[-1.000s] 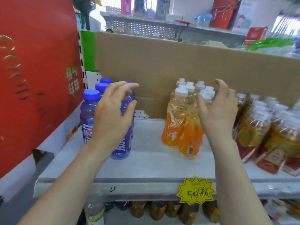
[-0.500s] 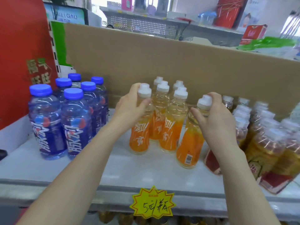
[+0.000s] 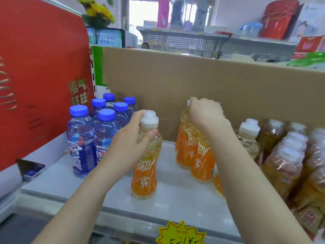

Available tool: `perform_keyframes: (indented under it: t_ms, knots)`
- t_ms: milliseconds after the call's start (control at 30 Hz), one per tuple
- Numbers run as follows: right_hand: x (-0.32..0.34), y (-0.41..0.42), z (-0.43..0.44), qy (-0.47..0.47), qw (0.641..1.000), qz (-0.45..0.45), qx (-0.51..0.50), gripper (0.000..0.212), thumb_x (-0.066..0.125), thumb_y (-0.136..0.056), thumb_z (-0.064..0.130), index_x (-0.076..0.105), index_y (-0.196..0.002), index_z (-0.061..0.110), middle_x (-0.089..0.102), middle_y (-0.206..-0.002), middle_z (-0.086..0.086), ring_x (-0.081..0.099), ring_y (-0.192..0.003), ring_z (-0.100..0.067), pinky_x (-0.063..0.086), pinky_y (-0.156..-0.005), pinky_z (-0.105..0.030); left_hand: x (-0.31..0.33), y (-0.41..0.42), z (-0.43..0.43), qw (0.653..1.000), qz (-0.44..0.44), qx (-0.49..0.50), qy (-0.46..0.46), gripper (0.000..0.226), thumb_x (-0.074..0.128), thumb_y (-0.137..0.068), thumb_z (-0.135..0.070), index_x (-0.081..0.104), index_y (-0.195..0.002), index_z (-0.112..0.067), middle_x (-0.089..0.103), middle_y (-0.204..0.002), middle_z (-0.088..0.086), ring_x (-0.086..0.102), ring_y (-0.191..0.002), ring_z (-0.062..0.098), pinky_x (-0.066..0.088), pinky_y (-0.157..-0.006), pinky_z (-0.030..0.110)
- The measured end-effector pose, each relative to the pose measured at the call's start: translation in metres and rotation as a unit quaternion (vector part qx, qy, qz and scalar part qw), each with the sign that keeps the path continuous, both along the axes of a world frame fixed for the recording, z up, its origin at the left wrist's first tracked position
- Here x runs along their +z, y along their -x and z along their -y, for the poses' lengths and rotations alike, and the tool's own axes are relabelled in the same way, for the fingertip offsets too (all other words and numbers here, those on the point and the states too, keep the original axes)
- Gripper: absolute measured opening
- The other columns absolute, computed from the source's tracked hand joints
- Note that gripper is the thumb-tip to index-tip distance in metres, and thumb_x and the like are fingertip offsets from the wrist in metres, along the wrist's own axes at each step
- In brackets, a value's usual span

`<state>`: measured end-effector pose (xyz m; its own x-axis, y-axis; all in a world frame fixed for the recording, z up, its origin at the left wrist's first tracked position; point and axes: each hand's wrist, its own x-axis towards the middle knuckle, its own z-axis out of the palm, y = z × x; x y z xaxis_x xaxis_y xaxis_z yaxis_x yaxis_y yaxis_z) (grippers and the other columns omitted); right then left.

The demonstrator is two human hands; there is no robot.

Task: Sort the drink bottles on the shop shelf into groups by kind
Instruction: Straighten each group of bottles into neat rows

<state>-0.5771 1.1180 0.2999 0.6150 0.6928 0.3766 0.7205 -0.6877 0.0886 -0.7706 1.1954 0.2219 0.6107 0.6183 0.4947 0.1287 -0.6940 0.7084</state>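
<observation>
Drink bottles (image 3: 202, 161) stand on the grey shelf (image 3: 175, 201) before a cardboard sheet (image 3: 211, 81).
Blue-capped bottles (image 3: 82, 138) cluster left, amber ones (image 3: 284, 166) right; your left hand (image 3: 130, 143) wraps the neck of a lone orange bottle (image 3: 146, 171) mid-shelf, your right hand (image 3: 205, 115) curls over a rear orange bottle (image 3: 183, 131) at its cap.

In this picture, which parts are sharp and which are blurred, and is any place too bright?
Head view: the orange bottle in the left hand is fairly sharp; the right hand and the wrapped bottles at the right edge are soft; the window at the back is washed out.
</observation>
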Motion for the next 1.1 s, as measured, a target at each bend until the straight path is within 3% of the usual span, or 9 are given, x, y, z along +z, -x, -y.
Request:
perform_keyframes:
  t_ms: [100, 200, 300, 533, 633, 767, 933, 1100]
  knots:
    - [0.006, -0.005, -0.010, 0.023, 1.000, -0.012, -0.015, 0.027, 0.048, -0.094, 0.002, 0.066, -0.113, 0.008, 0.065, -0.112, -0.014, 0.059, -0.096, -0.035, 0.037, -0.070, -0.033, -0.003, 0.000, 0.000, 1.000, 0.004, 0.000, 0.004, 0.039, 0.055, -0.097, -0.043, 0.037, -0.132, -0.043, 0.064, -0.118, -0.010, 0.061, -0.110, 0.017, 0.050, -0.096, 0.048]
    - [0.002, -0.007, -0.011, -0.020, 1.000, -0.018, 0.013, 0.020, 0.052, -0.096, 0.009, 0.065, -0.110, 0.011, 0.061, -0.099, -0.012, 0.057, -0.091, -0.036, 0.044, -0.068, -0.036, -0.004, 0.000, 0.001, 1.000, 0.002, 0.003, 0.004, 0.043, 0.054, -0.097, -0.044, 0.035, -0.135, -0.043, 0.062, -0.122, -0.010, 0.060, -0.111, 0.015, 0.051, -0.096, 0.046]
    - [-0.005, -0.002, -0.013, -0.026, 0.998, -0.030, 0.040, 0.026, 0.054, -0.100, 0.020, 0.064, -0.121, 0.009, 0.064, -0.117, -0.019, 0.061, -0.105, -0.040, 0.049, -0.084, -0.039, -0.004, -0.001, 0.000, 1.000, 0.000, 0.001, 0.001, 0.044, 0.053, -0.097, -0.045, 0.034, -0.136, -0.043, 0.061, -0.123, -0.010, 0.060, -0.112, 0.016, 0.051, -0.096, 0.047]
    - [-0.006, 0.002, -0.001, -0.059, 0.995, -0.064, 0.052, 0.037, 0.056, -0.100, 0.023, 0.056, -0.137, 0.015, 0.060, -0.128, -0.014, 0.058, -0.116, -0.036, 0.043, -0.084, -0.035, -0.008, -0.007, 0.000, 0.999, 0.048, -0.020, 0.003, 0.041, 0.055, -0.097, -0.042, 0.042, -0.135, -0.041, 0.063, -0.122, -0.013, 0.059, -0.113, 0.013, 0.050, -0.096, 0.046]
    - [-0.012, 0.000, 0.015, -0.084, 0.993, -0.012, 0.083, 0.049, 0.056, -0.101, 0.020, 0.044, -0.148, 0.021, 0.059, -0.136, -0.008, 0.050, -0.124, -0.031, 0.040, -0.094, -0.036, -0.008, -0.025, 0.000, 0.997, 0.053, -0.048, -0.004, 0.040, 0.056, -0.098, -0.039, 0.043, -0.136, -0.039, 0.063, -0.120, -0.013, 0.060, -0.111, 0.011, 0.051, -0.097, 0.044]
    - [-0.014, -0.006, 0.051, -0.176, 0.982, 0.038, 0.051, 0.044, 0.052, -0.103, 0.026, 0.046, -0.146, 0.018, 0.059, -0.134, -0.010, 0.044, -0.126, -0.033, 0.039, -0.098, -0.040, -0.004, -0.064, 0.002, 0.994, 0.040, -0.101, 0.000, 0.043, 0.056, -0.099, -0.037, 0.043, -0.140, -0.032, 0.061, -0.125, -0.011, 0.059, -0.114, 0.010, 0.050, -0.099, 0.043]
    - [-0.019, -0.010, 0.070, -0.129, 0.992, -0.011, -0.010, 0.038, 0.051, -0.103, 0.034, 0.052, -0.137, 0.017, 0.060, -0.122, -0.013, 0.057, -0.111, -0.035, 0.040, -0.083, -0.038, -0.002, -0.100, 0.000, 0.992, 0.049, -0.118, -0.005, 0.052, 0.060, -0.097, -0.033, 0.044, -0.145, -0.020, 0.047, -0.129, -0.006, 0.051, -0.120, 0.013, 0.045, -0.105, 0.042]
    - [-0.017, -0.009, 0.064, -0.121, 0.992, -0.027, -0.018, 0.034, 0.054, -0.103, 0.032, 0.049, -0.129, 0.012, 0.065, -0.109, -0.014, 0.059, -0.100, -0.035, 0.035, -0.073, -0.036, -0.007, -0.106, -0.002, 0.987, 0.080, -0.140, 0.020, 0.037, 0.061, -0.096, -0.035, 0.047, -0.130, -0.037, 0.050, -0.116, -0.019, 0.055, -0.112, 0.008, 0.049, -0.100, 0.040]
